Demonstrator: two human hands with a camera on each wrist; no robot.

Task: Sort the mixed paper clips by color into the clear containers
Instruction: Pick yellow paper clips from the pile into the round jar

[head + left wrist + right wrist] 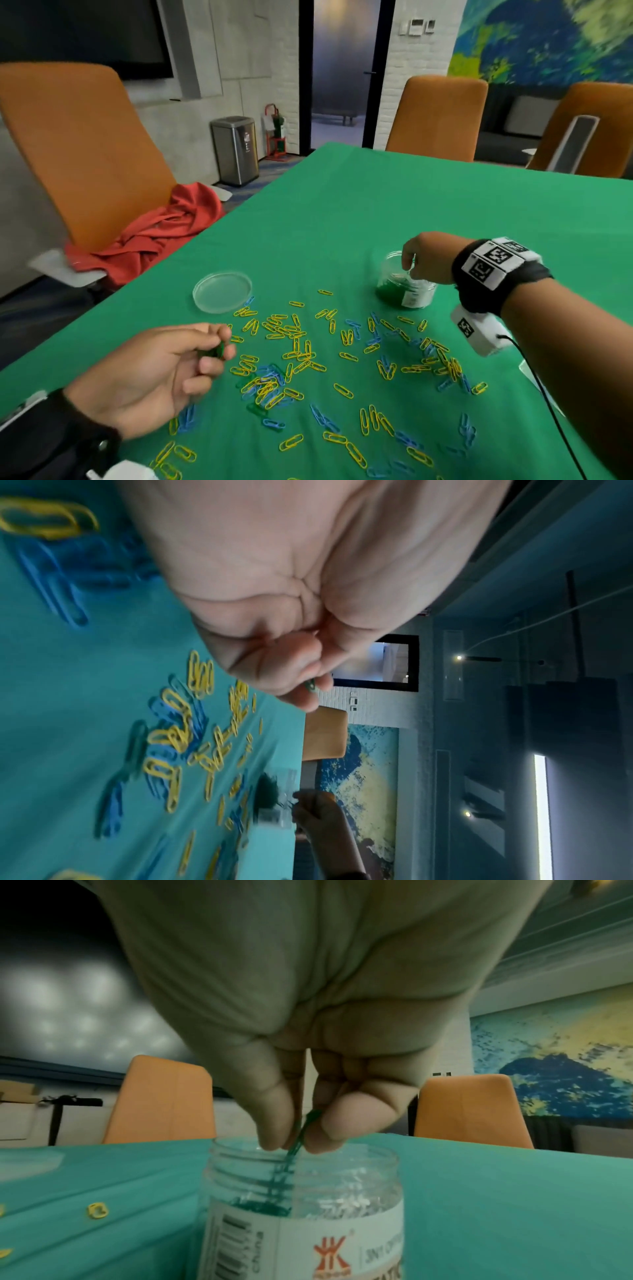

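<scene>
Sorting green clips, by the look of it, with the drop into the jar (407, 291) in hand. Right hand (424, 257) poised over the jar's open mouth, thumb and fingertips (274, 1134) pinched on a green clip (298, 1137) that hangs, in the right wrist view, as the top of a short chain reaching down into the jar. Jar upright on the green table cloth (411, 205), clear with a label, a heap of green clips (390, 291) already at the bottom. Left hand (154, 370) held palm up above the near left of the cloth, fingers curled, thumb and fingertips (222, 334) nipped on a few more green clips (215, 351); exact count not clear. Loose pile (342, 363) spread between the hands, mostly yellow and blue, with only a few green ones seen, for instance near the pile's left part (255, 409). Flat clear lid or dish (222, 291) lying beyond the pile, nothing seen in it. No second or third container clearly seen. Judged stage: green nearly done, yellow and blue not yet begun. Next move likely to call for parting the right fingertips squarely over the mouth so the chain falls inside and does not catch on the rim, then passing over or dropping the left hand's clips the same way. Worth care: linked clips snagging on the threaded neck, and green on green cloth easy to miss.
</scene>
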